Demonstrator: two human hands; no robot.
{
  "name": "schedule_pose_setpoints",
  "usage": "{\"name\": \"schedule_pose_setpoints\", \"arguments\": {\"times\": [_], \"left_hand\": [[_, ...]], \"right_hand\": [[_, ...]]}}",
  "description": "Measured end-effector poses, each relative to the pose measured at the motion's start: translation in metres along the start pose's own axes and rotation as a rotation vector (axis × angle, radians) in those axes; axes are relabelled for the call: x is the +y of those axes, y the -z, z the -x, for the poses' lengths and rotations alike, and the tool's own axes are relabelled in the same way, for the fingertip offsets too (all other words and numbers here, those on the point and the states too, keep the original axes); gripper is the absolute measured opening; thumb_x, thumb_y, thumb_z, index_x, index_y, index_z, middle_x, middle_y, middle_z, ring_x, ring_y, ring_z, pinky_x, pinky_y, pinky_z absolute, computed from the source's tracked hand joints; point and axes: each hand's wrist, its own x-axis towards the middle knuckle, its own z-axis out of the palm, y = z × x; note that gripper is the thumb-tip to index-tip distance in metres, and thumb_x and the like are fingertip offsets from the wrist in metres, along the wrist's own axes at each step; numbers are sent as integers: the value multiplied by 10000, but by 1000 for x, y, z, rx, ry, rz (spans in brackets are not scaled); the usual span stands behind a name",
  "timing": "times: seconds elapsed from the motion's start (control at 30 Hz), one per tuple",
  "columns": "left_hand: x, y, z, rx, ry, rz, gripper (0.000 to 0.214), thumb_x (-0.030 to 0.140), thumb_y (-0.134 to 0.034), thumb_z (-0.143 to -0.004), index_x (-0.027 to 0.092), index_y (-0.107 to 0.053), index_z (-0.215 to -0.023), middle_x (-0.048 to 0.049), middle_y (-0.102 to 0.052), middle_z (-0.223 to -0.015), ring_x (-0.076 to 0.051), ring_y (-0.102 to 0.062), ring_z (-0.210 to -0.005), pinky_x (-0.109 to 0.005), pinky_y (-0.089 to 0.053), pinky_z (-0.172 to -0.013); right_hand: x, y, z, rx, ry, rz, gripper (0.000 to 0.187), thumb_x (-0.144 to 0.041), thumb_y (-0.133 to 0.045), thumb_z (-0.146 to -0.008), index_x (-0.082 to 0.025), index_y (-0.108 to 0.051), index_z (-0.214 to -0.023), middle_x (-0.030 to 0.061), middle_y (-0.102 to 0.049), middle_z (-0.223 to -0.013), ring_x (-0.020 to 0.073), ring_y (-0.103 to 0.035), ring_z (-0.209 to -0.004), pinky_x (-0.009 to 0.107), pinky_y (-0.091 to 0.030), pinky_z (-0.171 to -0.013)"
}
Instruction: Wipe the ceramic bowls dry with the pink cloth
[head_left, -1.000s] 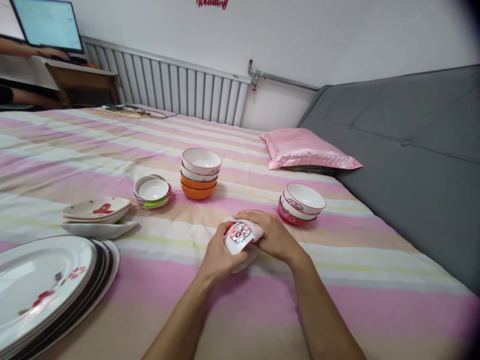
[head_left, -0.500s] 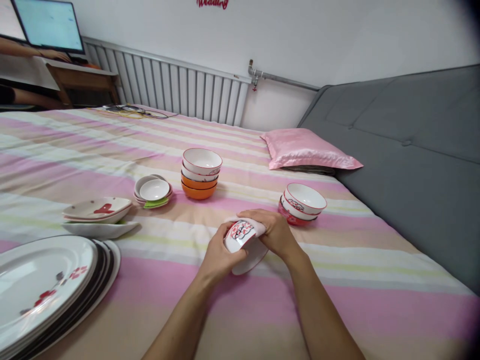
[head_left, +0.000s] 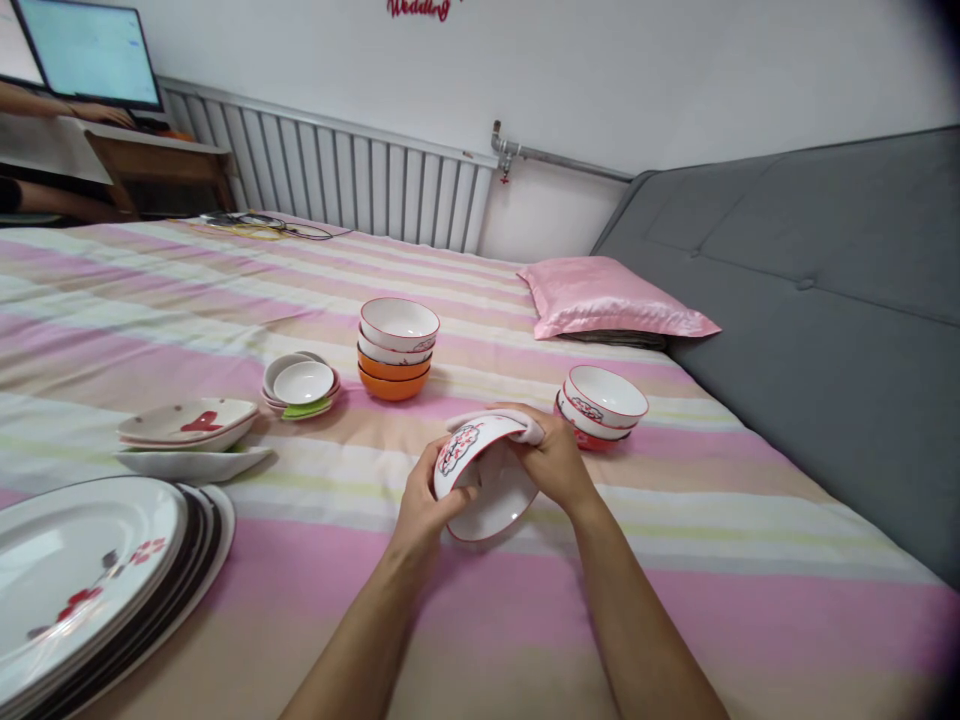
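Note:
My left hand (head_left: 421,503) grips a white bowl (head_left: 484,478) with a red rim and a red-and-black pattern, tipped so its opening faces me. My right hand (head_left: 551,457) presses a pale pink cloth (head_left: 517,424) against the bowl's upper rim. Both hands are held just above the striped bedspread (head_left: 525,610). Two stacked red-and-white bowls (head_left: 602,405) sit just right of my right hand.
A stack of white and orange bowls (head_left: 395,347) stands behind, with small saucers (head_left: 301,386) to its left. Shallow dishes (head_left: 187,436) and large oval plates (head_left: 82,570) lie at the left. A pink pillow (head_left: 607,297) and grey headboard (head_left: 825,300) are at the right. Another person sits at a far-left desk.
The bowl has tilted up so more of its inside shows. My right hand with the cloth has moved along the rim toward the top.

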Motion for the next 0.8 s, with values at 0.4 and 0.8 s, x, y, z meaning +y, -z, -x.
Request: {"name": "schedule_pose_setpoints", "arguments": {"times": [0.4,0.8], "left_hand": [[2,-7,3,80,-24,203,510,227,-636,-610,206,-561,-1114,-22,-653,-949,-212,-583,-891,-272,-442,-726],[11,-4,1,60,20,168,559,274,-670,-637,208,-512,-1169,-59,-639,-1093,-249,-587,-1011,-304,-463,-784]], "right_hand": [[23,-20,-1,128,-128,-65,272,-185,-538,-724,-214,-715,-928,18,-739,-908,222,-665,-847,326,-514,-760],[27,-25,1,145,-179,-45,249,-234,-533,-742,-187,-701,-920,34,-739,-910,240,-670,-843,352,-539,-733]]}}
